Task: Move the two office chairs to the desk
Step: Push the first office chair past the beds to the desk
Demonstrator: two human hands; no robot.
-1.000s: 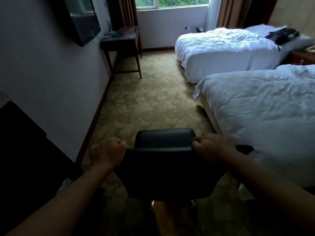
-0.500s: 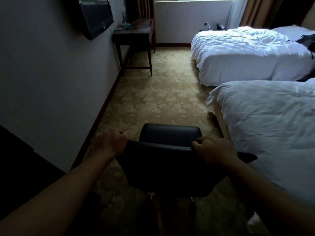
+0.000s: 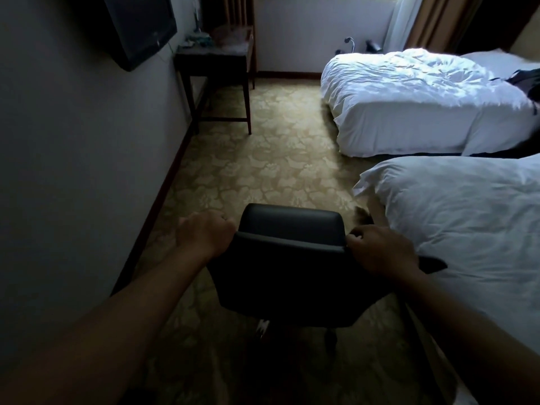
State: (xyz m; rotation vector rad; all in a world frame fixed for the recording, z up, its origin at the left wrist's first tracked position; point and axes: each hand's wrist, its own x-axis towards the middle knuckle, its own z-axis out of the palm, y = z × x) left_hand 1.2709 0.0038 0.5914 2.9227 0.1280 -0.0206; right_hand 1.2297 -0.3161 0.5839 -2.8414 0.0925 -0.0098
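A person grips the top edge of a black office chair (image 3: 292, 270) from behind, the left hand (image 3: 206, 233) closed over the backrest's left corner and the right hand (image 3: 380, 248) closed over its right corner, both forearms reaching in from the bottom of the frame. The chair stands on a patterned beige carpet (image 3: 263, 171) in the aisle between a grey wall (image 3: 73, 156) on the left and the near bed (image 3: 467, 229) on the right, its armrest tip close against the white duvet. Its base is mostly lost in shadow. The dark wooden desk (image 3: 216, 61) sits well ahead against the wall, below the window, with small items on top too dim to identify. A wall-mounted television (image 3: 140, 24) hangs above left. A second bed (image 3: 423, 97) lies farther back on the right.
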